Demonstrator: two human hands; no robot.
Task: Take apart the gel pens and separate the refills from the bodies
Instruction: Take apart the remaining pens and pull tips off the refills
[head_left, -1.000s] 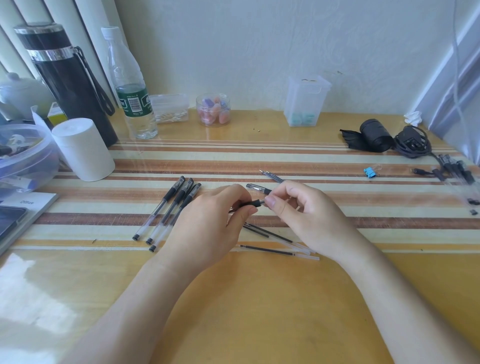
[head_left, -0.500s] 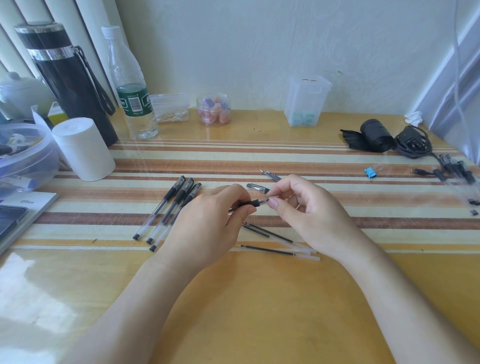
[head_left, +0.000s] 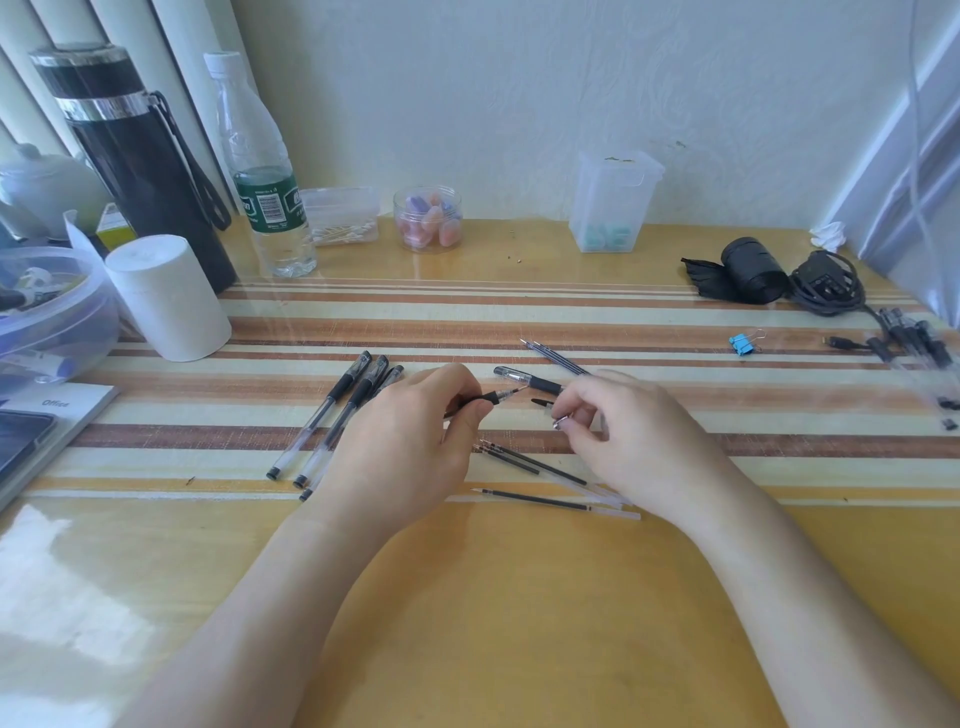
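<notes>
Since the earlier frame my right hand (head_left: 618, 431) has pulled away from the gel pen (head_left: 485, 401), its fingers pinched on a small black tip (head_left: 540, 401). My left hand (head_left: 410, 441) clamps the pen's black rubber grip just above the table (head_left: 467, 597); light and slippery, so I would pull the thin refill by its point.

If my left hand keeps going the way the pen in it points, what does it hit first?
Probably the right hand. The pen in the left hand aims its tip rightward at those fingers, with a small black piece just ahead. Depth is unclear.
</notes>
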